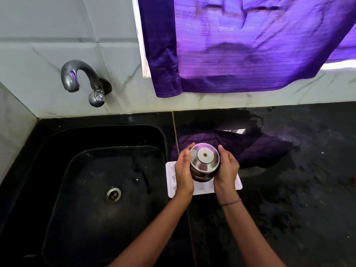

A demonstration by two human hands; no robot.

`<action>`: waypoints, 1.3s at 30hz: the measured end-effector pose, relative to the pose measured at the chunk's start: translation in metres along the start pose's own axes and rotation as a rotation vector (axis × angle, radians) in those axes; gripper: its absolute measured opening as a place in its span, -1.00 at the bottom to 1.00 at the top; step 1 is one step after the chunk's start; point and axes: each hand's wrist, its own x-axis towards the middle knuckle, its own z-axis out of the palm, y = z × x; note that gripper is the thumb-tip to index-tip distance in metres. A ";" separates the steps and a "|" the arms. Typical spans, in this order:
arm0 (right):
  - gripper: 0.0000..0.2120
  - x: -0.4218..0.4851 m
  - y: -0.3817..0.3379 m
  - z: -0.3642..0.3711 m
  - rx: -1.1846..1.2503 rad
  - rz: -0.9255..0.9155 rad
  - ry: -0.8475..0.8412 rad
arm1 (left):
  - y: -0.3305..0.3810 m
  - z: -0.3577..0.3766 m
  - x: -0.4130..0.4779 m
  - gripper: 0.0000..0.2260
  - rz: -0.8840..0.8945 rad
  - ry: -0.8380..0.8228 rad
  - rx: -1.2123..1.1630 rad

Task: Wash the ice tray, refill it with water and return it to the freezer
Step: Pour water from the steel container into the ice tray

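White plastic ice tray point(171, 180) lies flat on the black stone counter point(289, 189), just right of the black sink point(57, 151). Both hands and a round steel vessel point(204, 160) cover its middle. The left hand point(184, 170) and right hand point(226, 172) cup the vessel from either side, fingers curved against its walls. A curved metal tap point(77, 78) juts from the tiled wall over the sink, and a purple curtain point(250, 45) hangs behind the counter.

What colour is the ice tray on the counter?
The ice tray is white; head view.
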 end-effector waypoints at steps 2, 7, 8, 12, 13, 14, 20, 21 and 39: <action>-0.66 0.003 0.007 0.010 -0.048 -0.007 -0.010 | 0.004 0.005 0.010 -0.79 -0.026 0.043 -0.053; -0.82 0.024 0.016 0.035 -0.132 0.025 -0.067 | 0.000 0.008 0.044 -0.83 -0.077 0.110 -0.065; -0.87 0.029 0.016 0.039 -0.140 0.024 -0.096 | -0.002 0.008 0.052 -0.82 -0.072 0.119 -0.049; -0.95 0.052 0.018 0.055 -0.134 0.034 -0.165 | -0.010 0.010 0.084 -0.84 -0.078 0.137 -0.041; -0.95 0.059 0.019 0.059 -0.136 0.044 -0.170 | -0.013 0.011 0.092 -0.84 -0.089 0.143 -0.046; -0.95 0.066 0.021 0.062 -0.140 0.052 -0.178 | -0.015 0.012 0.099 -0.83 -0.101 0.148 -0.052; -0.95 0.096 0.036 0.067 -0.184 0.091 -0.276 | -0.030 0.013 0.126 -0.81 -0.122 0.194 -0.061; -0.93 0.098 0.039 0.067 -0.190 0.095 -0.283 | -0.032 0.013 0.129 -0.82 -0.125 0.192 -0.059; -0.64 0.116 0.036 0.024 -0.677 -0.119 -0.358 | -0.021 -0.027 0.110 -0.69 0.047 0.253 0.504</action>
